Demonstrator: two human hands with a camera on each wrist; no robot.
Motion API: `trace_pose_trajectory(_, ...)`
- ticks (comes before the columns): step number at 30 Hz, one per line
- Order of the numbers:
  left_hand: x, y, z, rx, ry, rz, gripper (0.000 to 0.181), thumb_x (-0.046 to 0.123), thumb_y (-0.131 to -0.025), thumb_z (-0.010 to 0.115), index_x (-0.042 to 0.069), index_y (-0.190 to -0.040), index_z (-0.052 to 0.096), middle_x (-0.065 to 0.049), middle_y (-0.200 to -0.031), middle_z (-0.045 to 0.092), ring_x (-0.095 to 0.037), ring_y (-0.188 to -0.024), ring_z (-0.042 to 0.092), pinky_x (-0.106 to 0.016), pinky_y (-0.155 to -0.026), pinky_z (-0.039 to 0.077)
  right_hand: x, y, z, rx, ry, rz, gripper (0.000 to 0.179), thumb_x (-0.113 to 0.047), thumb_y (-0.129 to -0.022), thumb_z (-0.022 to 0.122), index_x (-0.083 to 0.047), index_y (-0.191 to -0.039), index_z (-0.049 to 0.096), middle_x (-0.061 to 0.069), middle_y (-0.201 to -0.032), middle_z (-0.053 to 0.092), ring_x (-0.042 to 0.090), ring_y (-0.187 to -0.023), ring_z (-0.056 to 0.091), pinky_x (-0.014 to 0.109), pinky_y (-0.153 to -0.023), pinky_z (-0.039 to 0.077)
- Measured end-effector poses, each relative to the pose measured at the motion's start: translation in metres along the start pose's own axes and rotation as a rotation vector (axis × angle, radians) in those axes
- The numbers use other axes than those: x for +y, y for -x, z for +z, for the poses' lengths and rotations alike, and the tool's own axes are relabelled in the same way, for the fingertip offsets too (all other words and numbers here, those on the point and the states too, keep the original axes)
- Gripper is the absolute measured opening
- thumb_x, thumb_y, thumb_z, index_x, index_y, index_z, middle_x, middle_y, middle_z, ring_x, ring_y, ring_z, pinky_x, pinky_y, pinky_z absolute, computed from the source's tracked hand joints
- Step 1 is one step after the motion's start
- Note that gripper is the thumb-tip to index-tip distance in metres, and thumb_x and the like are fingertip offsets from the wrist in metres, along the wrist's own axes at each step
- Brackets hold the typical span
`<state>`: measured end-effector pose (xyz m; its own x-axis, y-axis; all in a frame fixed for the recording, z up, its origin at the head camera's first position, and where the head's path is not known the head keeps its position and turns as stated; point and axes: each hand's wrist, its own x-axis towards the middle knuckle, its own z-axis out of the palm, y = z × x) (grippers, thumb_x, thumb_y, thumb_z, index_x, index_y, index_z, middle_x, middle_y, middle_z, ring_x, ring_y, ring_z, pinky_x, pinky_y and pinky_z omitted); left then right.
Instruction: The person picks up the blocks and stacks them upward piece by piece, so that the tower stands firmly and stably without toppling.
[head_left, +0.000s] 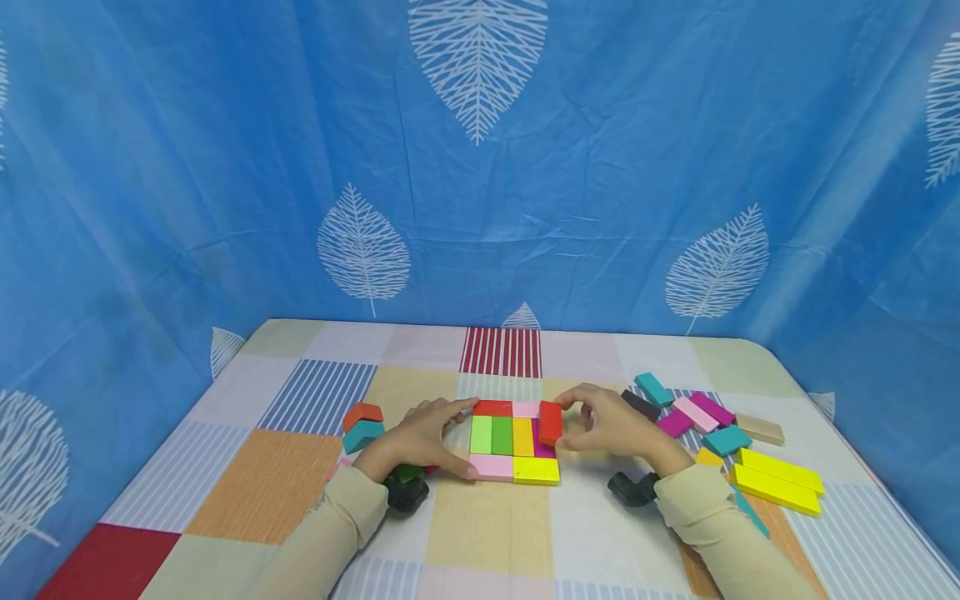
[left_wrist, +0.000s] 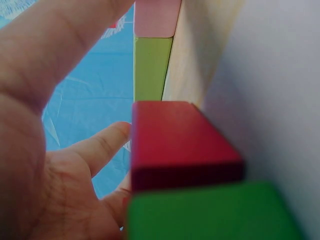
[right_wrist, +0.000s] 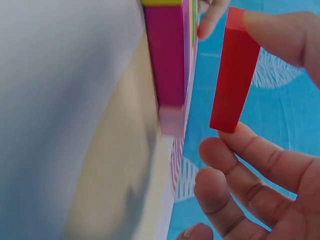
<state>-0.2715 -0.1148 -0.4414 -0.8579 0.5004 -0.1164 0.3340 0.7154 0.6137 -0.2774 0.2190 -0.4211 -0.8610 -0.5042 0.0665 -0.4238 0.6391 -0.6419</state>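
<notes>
A flat rectangle of coloured wooden blocks lies on the cloth in the head view. Its left end has a red block (head_left: 492,407), a light green block (head_left: 481,434) and a pink block (head_left: 491,467). My left hand (head_left: 427,432) rests there with fingers spread, index at the red corner and thumb at the pink one. My right hand (head_left: 617,423) pinches another red block (head_left: 551,423) by its two ends, between thumb and index finger. In the right wrist view this red block (right_wrist: 235,72) stands off from the layout's magenta block (right_wrist: 167,57).
Loose blocks are scattered at the right, among them long yellow blocks (head_left: 778,490), a tan block (head_left: 760,429) and a teal block (head_left: 654,389). On the left lie an orange block (head_left: 363,415) and a teal one; green and dark red blocks (left_wrist: 180,140) sit under the left wrist.
</notes>
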Motion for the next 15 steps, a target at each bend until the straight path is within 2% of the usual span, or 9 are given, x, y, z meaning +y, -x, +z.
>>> trace_pose_trajectory(10, -0.001, 0.0, 0.0, 0.002, -0.002, -0.021, 0.109, 0.046, -0.074, 0.096, 0.015, -0.165, 0.045, 0.001, -0.121, 0.058, -0.021, -0.113, 0.047, -0.044, -0.097, 0.041, -0.026, -0.014, 0.015, -0.045, 0.091, -0.03, 0.058, -0.029, -0.08, 0.094, -0.002, -0.126, 0.072, 0.004, -0.103, 0.064, 0.017, -0.08, 0.055, 0.027, -0.067, 0.052)
trace_pose_trajectory(15, -0.001, -0.001, -0.001, -0.002, 0.0, -0.026, 0.108, 0.046, -0.075, 0.096, 0.016, -0.166, 0.045, 0.002, -0.122, 0.058, -0.021, -0.114, 0.047, -0.045, -0.099, 0.04, -0.038, -0.024, 0.022, -0.077, 0.166, -0.018, 0.06, -0.031, -0.079, 0.095, -0.003, -0.127, 0.073, 0.004, -0.109, 0.068, 0.019, -0.094, 0.063, 0.037, -0.085, 0.061)
